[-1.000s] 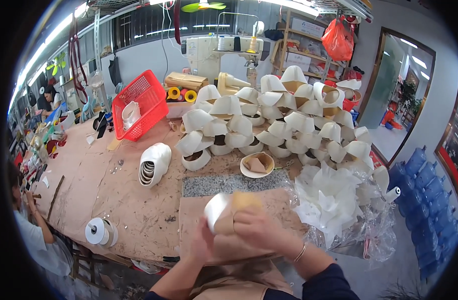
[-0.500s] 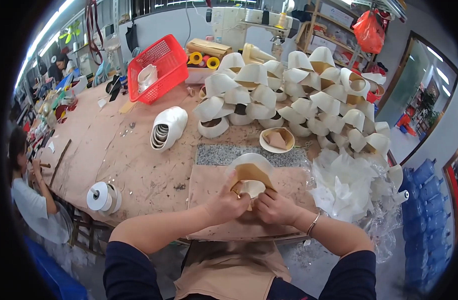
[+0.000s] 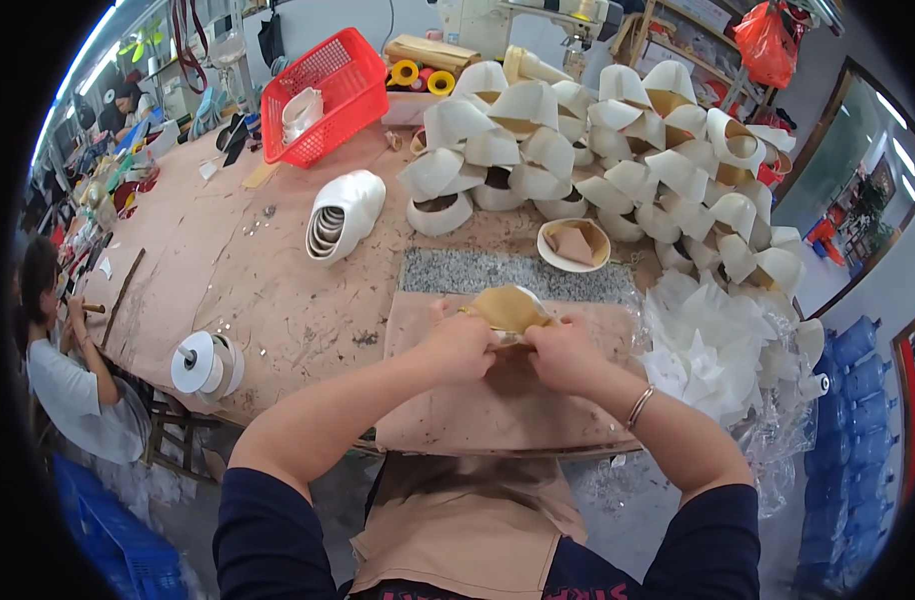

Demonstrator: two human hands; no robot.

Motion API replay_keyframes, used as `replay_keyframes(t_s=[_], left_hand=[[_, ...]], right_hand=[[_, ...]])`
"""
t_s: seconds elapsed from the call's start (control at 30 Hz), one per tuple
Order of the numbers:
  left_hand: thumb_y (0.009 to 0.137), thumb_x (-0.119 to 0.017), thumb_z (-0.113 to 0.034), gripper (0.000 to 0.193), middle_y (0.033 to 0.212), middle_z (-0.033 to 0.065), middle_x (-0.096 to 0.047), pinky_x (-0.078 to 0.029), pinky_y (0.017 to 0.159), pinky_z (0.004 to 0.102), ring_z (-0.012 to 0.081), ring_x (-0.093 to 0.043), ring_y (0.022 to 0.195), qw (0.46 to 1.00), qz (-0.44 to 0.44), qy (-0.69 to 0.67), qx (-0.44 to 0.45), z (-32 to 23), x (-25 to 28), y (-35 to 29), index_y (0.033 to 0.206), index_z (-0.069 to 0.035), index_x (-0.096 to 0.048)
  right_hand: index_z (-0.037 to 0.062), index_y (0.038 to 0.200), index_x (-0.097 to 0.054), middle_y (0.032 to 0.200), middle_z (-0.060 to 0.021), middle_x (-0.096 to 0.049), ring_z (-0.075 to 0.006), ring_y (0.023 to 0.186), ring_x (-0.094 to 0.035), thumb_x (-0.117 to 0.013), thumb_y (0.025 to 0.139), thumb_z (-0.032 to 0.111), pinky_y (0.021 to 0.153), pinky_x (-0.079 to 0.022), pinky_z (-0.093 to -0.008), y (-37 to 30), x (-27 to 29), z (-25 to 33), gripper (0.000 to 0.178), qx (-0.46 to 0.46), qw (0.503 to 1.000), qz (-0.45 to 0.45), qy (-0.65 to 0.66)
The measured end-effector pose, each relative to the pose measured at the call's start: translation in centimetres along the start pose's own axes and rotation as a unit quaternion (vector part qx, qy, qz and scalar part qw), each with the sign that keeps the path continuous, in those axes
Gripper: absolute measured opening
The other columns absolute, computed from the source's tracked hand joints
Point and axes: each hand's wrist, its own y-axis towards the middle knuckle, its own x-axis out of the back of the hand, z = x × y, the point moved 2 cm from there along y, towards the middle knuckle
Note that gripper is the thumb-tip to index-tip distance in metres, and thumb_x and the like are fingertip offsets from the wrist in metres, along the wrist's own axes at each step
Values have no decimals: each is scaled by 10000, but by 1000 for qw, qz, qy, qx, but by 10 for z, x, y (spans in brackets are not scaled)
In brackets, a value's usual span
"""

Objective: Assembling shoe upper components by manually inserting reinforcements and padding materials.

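A white shoe upper with a tan lining (image 3: 513,308) is gripped between my two hands above the brown work mat. Closed on its left edge is my left hand (image 3: 456,345), fingers curled around the material. My right hand (image 3: 566,355) pinches the opposite edge. The tan inner face shows between the hands, while its underside is hidden. Just beyond lies a grey speckled stone slab (image 3: 498,275). Past the slab sits a white oval piece (image 3: 550,257) with a folded tan scrap (image 3: 575,243) in it.
White uppers (image 3: 538,120) are piled at the far right, with crumpled white sheets and clear plastic (image 3: 693,340) nearer. A nested white stack (image 3: 348,215), red basket (image 3: 323,100) and white spool (image 3: 206,365) stand leftward. Another person (image 3: 78,370) works at the left edge.
Both hands have moved slightly away from me with the shoe upper. It has tipped and folded down, so its opening no longer shows. The view has shifted a little.
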Motion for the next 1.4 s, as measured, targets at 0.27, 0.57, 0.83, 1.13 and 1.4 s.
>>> replay_keyframes(t_s=[0.27, 0.57, 0.83, 1.13, 1.4], left_hand=[[706, -593, -210, 120, 693, 113, -640, -273, 930, 562, 297, -615, 740, 994, 75, -13, 74, 6, -11, 18, 699, -115, -667], [715, -612, -219, 169, 793, 134, -672, -268, 965, 571, 303, -635, 865, 986, 127, 20, 108, -17, -6, 23, 772, -100, -717], [719, -628, -190, 162, 884, 122, -682, -291, 950, 567, 282, -636, 904, 984, 157, 37, 77, -51, -26, 36, 828, -106, -712], [749, -617, -245, 148, 825, 104, -684, -276, 957, 566, 270, -647, 835, 978, 198, 40, 56, -43, -38, 49, 786, -144, -719], [717, -615, -179, 102, 746, 43, -665, -329, 935, 578, 224, -635, 784, 910, 229, 212, -271, -60, -3, 86, 712, -137, -708]], right_hand=[[74, 872, -606, 805, -121, -667, -295, 817, -643, -585, 813, 183, 811, -358, -464, 25, -6, 0, 126, -53, 991, 125, 8], [49, 822, -584, 740, -133, -670, -302, 722, -662, -545, 818, 130, 746, -380, -480, 5, -2, 19, 90, -43, 997, 32, -46], [43, 942, -482, 957, -156, -585, -361, 753, -615, -618, 725, 81, 768, -360, -461, -24, 6, 11, 259, -86, 994, 12, -60], [28, 1092, -558, 1047, -153, -578, -309, 972, -569, -665, 732, 33, 891, -424, -477, -79, -30, 18, 376, 51, 965, -237, 99], [-7, 1124, -557, 1027, -126, -580, -270, 1003, -562, -607, 815, 78, 1023, -372, -448, -73, -35, 21, 324, -74, 974, -213, 24]])
